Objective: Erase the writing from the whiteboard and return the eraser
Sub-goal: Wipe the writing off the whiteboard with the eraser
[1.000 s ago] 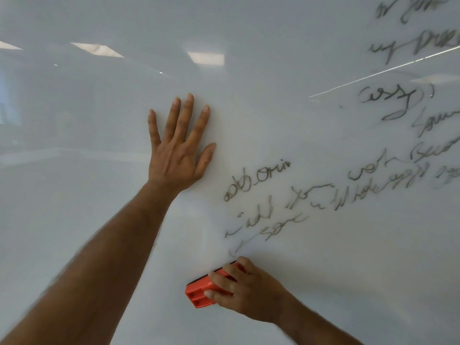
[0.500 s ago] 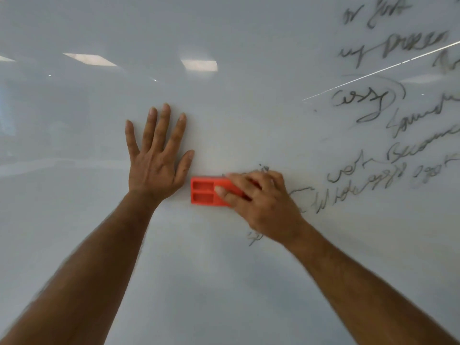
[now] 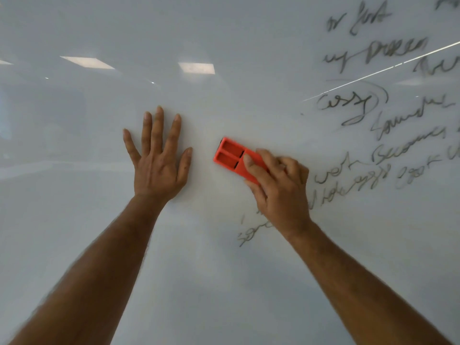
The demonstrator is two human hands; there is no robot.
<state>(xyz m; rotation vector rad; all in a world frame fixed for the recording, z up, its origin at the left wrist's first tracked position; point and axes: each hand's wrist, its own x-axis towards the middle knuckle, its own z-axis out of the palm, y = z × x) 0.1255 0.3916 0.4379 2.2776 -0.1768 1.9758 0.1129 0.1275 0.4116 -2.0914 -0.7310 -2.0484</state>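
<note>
The whiteboard [image 3: 224,282] carries dark handwriting [image 3: 388,155] on its right side — an orange eraser [image 3: 232,156] and a flat left hand [image 3: 159,168] press against it.

The left hand [image 3: 159,160] lies flat with fingers spread, arm extended. Just beside it, the right hand [image 3: 278,192] is curled closed in a grip, thumb forward, forearm outstretched.

2 ceiling-light reflections [image 3: 196,67], faint
</note>
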